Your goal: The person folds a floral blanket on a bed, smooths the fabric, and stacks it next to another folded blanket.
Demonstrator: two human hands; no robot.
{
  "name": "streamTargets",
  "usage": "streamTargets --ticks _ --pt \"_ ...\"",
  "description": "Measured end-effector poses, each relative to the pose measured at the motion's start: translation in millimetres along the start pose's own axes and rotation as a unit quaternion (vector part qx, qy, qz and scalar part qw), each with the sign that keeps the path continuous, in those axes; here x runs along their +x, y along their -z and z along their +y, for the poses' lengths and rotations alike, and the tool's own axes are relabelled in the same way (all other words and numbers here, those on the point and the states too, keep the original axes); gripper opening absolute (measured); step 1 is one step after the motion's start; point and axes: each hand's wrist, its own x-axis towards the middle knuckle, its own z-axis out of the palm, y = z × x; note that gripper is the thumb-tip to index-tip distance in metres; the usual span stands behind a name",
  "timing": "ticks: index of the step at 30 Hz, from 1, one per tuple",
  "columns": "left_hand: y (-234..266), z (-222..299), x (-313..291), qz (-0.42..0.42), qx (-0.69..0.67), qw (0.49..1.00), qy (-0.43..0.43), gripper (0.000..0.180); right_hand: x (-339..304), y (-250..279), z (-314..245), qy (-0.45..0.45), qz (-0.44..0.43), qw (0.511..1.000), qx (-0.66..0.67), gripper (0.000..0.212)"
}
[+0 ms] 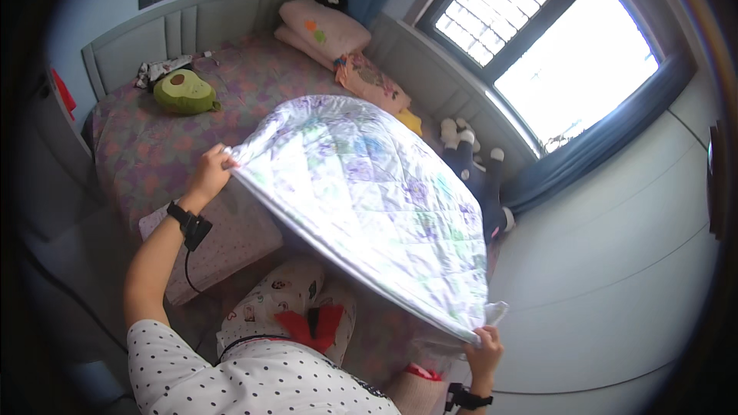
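Note:
A thin quilted blanket (369, 177), white with purple, blue and green flowers, is stretched out in front of me above the bed. My left hand (211, 173) is closed on its near left corner. At its near right corner my right hand (484, 344) grips the edge, and a small tip of cloth sticks up beside my fingers. The blanket's far part bulges upward and hides the middle of the bed beneath it. Both of my wrists wear black bands.
The flowered bed (146, 157) has a padded headboard (200, 23). On it are an avocado cushion (186, 92), pink pillows (327, 27), an orange pillow (373, 83) and dark plush toys (473, 165). A pale folded pad (223, 242) lies near my left arm. A white wardrobe (615, 261) stands at right.

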Motion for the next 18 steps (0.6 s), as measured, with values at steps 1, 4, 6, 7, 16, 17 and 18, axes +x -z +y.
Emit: streamTargets --ticks 1,4,6,7,16,17,18 --pt "-11 -17 -23 -0.036 0.014 0.997 0.073 0.005 -11 -14 2 -0.015 -0.032 0.999 0.006 0.025" --pt "-23 -78 -70 -0.06 0.016 0.992 0.112 0.005 -45 -43 34 -0.077 -0.067 0.994 0.039 0.044" --pt "-10 -123 -81 -0.018 0.054 0.986 0.16 0.018 -71 -51 66 -0.149 -0.079 0.982 0.083 0.043" --pt "3 -145 -79 0.01 0.022 0.977 0.212 0.018 -84 -53 82 -0.163 -0.102 0.978 0.08 0.043" --pt "100 -244 73 0.105 -0.227 0.895 0.369 0.017 -96 13 173 -0.355 0.01 0.912 -0.206 0.024" --pt "116 -243 100 0.13 -0.173 0.917 0.335 0.018 -88 34 182 -0.371 0.04 0.899 -0.229 0.026" --pt "139 -239 133 0.121 -0.095 0.923 0.352 0.019 -75 59 191 -0.343 0.098 0.904 -0.236 0.028"
